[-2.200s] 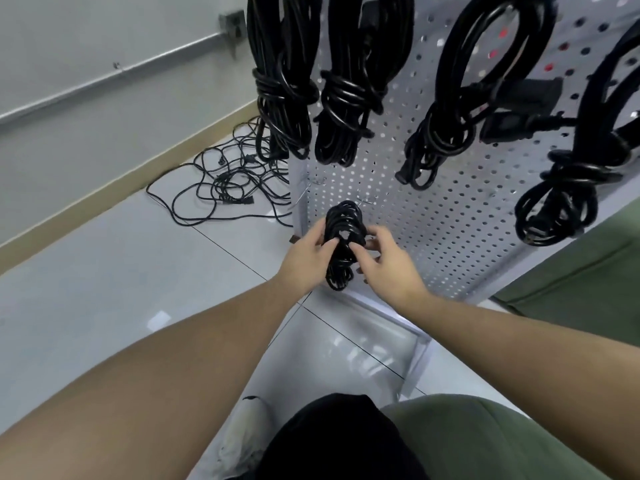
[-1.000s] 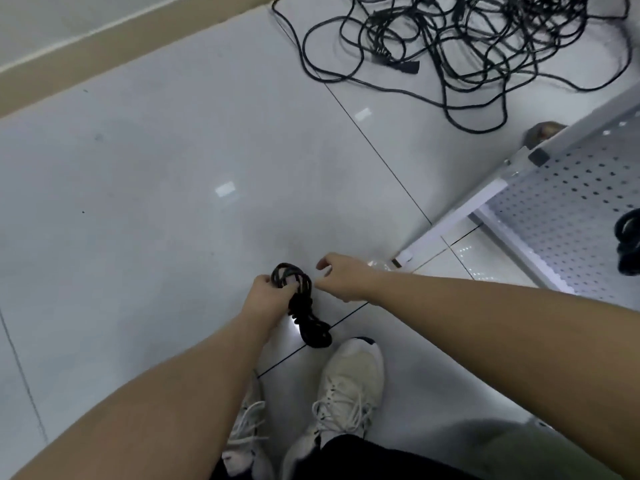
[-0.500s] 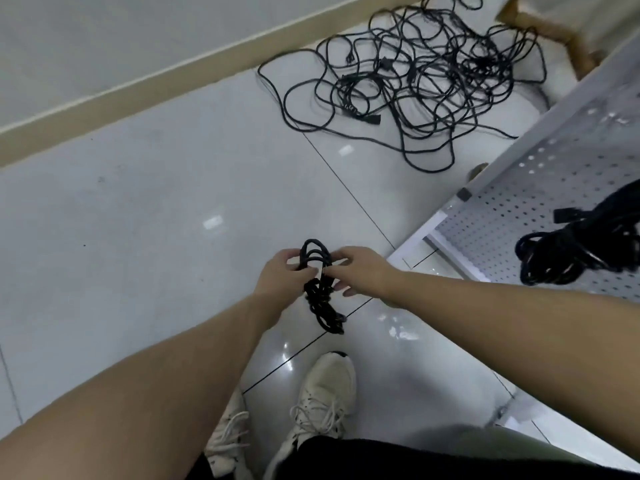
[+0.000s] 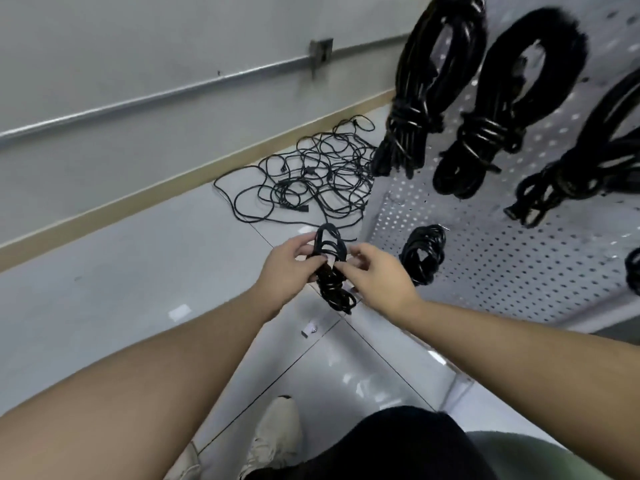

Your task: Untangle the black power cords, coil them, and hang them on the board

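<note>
— What is held, and how?

— A small coiled cord is gripped around its middle by the left hand, the fingers curled about the bundle. The right hand is brought in from the other side, and something at the bundle's waist, seemingly a pale tie, is pinched between its fingertips. A loop is left standing above the hands and the tail of the coil hangs below them.

— Where is that bundle placed relative to the pegboard?

— It is held in the air just off the pegboard's lower left corner, above the tiled floor, not touching the panel.

— And what is carried by the pegboard itself?

— Several large wound cords are hung along its upper part, each cinched at the waist. A smaller hung bundle is seen low on the panel, just beside the right hand. A part of another is cut off at the pegboard's right edge.

— Anything left loose?

— A tangled heap of cords is spread on the floor beyond the pegboard's left edge, near the wall's skirting. A pale shoe is seen on the floor well below the pegboard, at the bottom of the view.
</note>
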